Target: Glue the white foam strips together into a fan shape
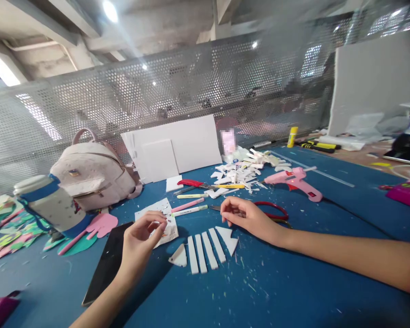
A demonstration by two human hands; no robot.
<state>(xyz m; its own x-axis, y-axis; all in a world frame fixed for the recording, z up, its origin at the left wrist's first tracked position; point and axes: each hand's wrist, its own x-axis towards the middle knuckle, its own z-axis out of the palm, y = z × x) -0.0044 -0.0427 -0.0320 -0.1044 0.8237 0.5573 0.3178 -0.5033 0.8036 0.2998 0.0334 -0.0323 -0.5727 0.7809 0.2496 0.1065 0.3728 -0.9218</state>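
My left hand (143, 234) hovers over the edge of a black tablet-like slab (105, 269), its fingers loosely curled and the thumb near the fingertips, with nothing visible in it. My right hand (242, 217) is held with bent, loose fingers, also showing nothing in them, in front of red-handled scissors (273, 212). Between and below the hands lie cut white foam pieces in a fish-like row: a rounded end piece (179, 256), several narrow strips (201, 253) and a notched tail-shaped piece (227, 238). A drawn-on white sheet (171, 231) lies partly behind my left hand.
Several markers (190, 210), a red-handled cutter (193, 183) and a heap of white scraps (242, 173) lie beyond. A pink glue gun (299, 181) trails its cable rightward. At left stand a bottle (51, 207) and backpack (92, 171); white boards (194, 143) lean behind.
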